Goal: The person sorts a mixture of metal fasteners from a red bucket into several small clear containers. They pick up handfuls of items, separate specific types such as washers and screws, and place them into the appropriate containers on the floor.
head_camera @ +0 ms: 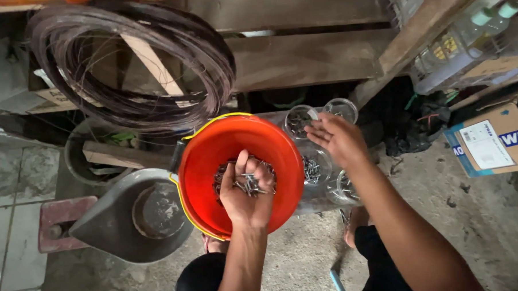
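I see my left hand (248,189) palm up over the orange bucket (213,147), its fingers (242,163) loosely cupped around a small heap of nails (250,183); more nails lie in the bucket's bottom beneath it. My right hand (339,138) hovers at about two o'clock from the bucket, fingers spread and slightly curled, holding nothing that I can make out, above a cluster of clear plastic jars (299,120) with nails in them. The jars stand just beside the bucket's right rim, on the concrete floor (479,212). At ten o'clock a big coil of dark wire (135,58) leans against wooden planks (302,58). At eight o'clock a grey metal scoop-shaped pan (109,225) touches the bucket. A cardboard box (494,140) sits at three o'clock, well apart.
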